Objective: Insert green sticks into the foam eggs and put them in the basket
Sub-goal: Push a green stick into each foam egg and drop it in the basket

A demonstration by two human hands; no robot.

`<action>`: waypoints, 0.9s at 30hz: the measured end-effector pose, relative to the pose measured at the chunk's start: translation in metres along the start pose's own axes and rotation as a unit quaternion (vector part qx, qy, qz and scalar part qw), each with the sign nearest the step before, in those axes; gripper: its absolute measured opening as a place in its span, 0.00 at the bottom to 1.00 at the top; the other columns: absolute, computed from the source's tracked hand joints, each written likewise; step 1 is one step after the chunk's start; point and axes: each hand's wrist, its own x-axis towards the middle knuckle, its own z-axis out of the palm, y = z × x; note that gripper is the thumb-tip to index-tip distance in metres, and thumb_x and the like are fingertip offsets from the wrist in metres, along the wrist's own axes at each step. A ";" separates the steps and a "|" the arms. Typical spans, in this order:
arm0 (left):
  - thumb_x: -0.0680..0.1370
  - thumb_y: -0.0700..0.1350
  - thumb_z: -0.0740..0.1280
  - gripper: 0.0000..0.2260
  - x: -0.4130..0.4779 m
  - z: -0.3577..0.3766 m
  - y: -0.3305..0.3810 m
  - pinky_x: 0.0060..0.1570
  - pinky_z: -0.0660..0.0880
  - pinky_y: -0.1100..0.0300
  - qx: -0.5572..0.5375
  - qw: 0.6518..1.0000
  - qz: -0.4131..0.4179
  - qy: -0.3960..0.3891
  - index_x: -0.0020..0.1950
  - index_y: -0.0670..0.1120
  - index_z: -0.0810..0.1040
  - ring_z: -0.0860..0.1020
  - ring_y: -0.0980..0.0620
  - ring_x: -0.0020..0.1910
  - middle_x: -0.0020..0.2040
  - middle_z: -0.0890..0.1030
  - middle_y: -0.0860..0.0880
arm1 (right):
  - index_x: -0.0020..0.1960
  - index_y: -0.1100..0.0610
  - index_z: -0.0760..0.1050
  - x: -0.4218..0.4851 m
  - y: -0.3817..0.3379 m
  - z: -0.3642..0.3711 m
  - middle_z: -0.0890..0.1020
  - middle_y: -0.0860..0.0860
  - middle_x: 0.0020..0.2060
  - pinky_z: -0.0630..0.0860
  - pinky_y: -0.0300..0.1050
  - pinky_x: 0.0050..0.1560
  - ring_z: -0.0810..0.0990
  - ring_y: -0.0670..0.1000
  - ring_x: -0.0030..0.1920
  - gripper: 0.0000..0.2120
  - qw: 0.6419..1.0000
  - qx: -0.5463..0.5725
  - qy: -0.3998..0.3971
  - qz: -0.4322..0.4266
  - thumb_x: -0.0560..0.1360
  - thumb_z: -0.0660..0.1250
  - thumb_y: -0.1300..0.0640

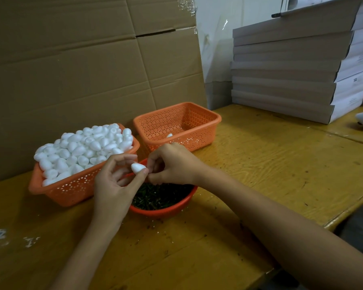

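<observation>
My left hand (113, 185) pinches a white foam egg (137, 168) between thumb and fingers, above the red bowl (166, 211) of green sticks (159, 195). My right hand (172, 164) meets the egg's narrow end with curled fingers; whatever it pinches is hidden. An orange basket (71, 189) on the left is heaped with foam eggs (82, 147). Behind the hands stands a second orange basket (197, 126) with one egg (169, 135) visible inside.
All three containers sit on a yellow wooden table (260, 164). Brown cardboard (71, 59) forms a wall behind the baskets. A stack of flat grey boxes (291, 76) fills the back right corner. White foam crumbs (0, 235) lie at the table's left edge.
</observation>
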 end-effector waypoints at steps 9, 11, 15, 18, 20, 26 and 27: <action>0.74 0.37 0.79 0.16 0.001 -0.001 0.000 0.53 0.82 0.65 0.005 1.000 0.001 0.004 0.55 0.53 0.82 0.86 0.52 0.57 0.54 0.87 0.51 | 0.43 0.56 0.84 -0.001 0.000 -0.001 0.86 0.45 0.32 0.80 0.40 0.43 0.85 0.39 0.35 0.03 1.000 0.023 -0.003 0.003 0.74 0.77 0.58; 0.74 0.35 0.79 0.15 0.001 -0.001 0.000 0.54 0.82 0.64 0.001 1.000 -0.001 0.007 0.55 0.50 0.82 0.87 0.51 0.56 0.53 0.88 0.49 | 0.43 0.56 0.84 -0.001 -0.001 -0.001 0.86 0.45 0.32 0.81 0.40 0.44 0.85 0.39 0.36 0.03 1.000 0.025 -0.005 0.001 0.74 0.77 0.58; 0.74 0.34 0.79 0.12 0.002 -0.001 -0.001 0.51 0.82 0.65 -0.005 1.000 -0.006 0.001 0.53 0.46 0.84 0.87 0.51 0.55 0.51 0.88 0.49 | 0.43 0.56 0.84 -0.001 0.000 -0.002 0.86 0.45 0.32 0.81 0.40 0.44 0.85 0.39 0.35 0.03 1.000 0.026 -0.007 0.000 0.74 0.77 0.58; 0.74 0.35 0.79 0.11 0.001 -0.001 -0.001 0.51 0.83 0.64 -0.005 1.000 -0.004 0.000 0.52 0.46 0.85 0.87 0.51 0.54 0.51 0.88 0.49 | 0.44 0.56 0.84 -0.001 -0.001 -0.002 0.86 0.46 0.32 0.81 0.40 0.44 0.85 0.39 0.35 0.04 1.000 0.025 -0.008 0.001 0.74 0.77 0.58; 0.73 0.38 0.79 0.11 0.001 -0.001 0.000 0.50 0.83 0.64 -0.001 1.000 -0.002 0.003 0.53 0.46 0.85 0.87 0.52 0.54 0.51 0.89 0.50 | 0.44 0.56 0.84 -0.001 -0.001 -0.002 0.86 0.45 0.32 0.81 0.39 0.44 0.85 0.39 0.35 0.04 1.000 0.027 -0.007 0.001 0.74 0.77 0.57; 0.71 0.43 0.80 0.12 0.001 -0.001 -0.001 0.53 0.83 0.63 0.001 1.000 0.016 0.019 0.53 0.53 0.88 0.87 0.50 0.56 0.57 0.87 0.47 | 0.42 0.55 0.84 -0.001 0.001 -0.002 0.86 0.44 0.32 0.81 0.40 0.44 0.85 0.38 0.35 0.05 0.999 0.033 -0.002 0.003 0.74 0.78 0.56; 0.71 0.43 0.80 0.13 0.001 -0.001 -0.001 0.53 0.83 0.63 -0.005 1.000 0.013 0.019 0.53 0.54 0.88 0.87 0.50 0.55 0.57 0.87 0.47 | 0.42 0.55 0.84 -0.001 0.002 -0.002 0.86 0.44 0.32 0.81 0.40 0.44 0.85 0.38 0.35 0.05 0.999 0.032 -0.002 0.005 0.74 0.78 0.56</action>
